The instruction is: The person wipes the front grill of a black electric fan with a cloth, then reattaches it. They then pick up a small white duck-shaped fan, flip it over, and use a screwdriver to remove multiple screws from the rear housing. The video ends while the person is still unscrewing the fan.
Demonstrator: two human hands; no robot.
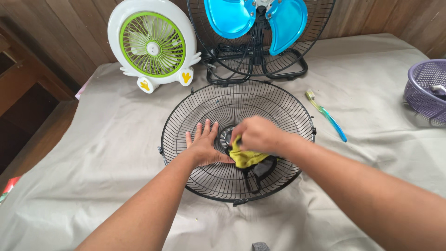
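Note:
A round black wire fan grille lies flat on a pale cloth in front of me. My left hand rests flat on the grille's wires, left of its centre, fingers spread. My right hand is closed on a yellow and black cloth and presses it on the grille near the hub. Part of the hub is hidden under that hand.
A black floor fan with blue blades stands behind the grille. A small white and green fan stands at the back left. A toothbrush lies to the right. A purple basket sits at the right edge. Wooden wall behind.

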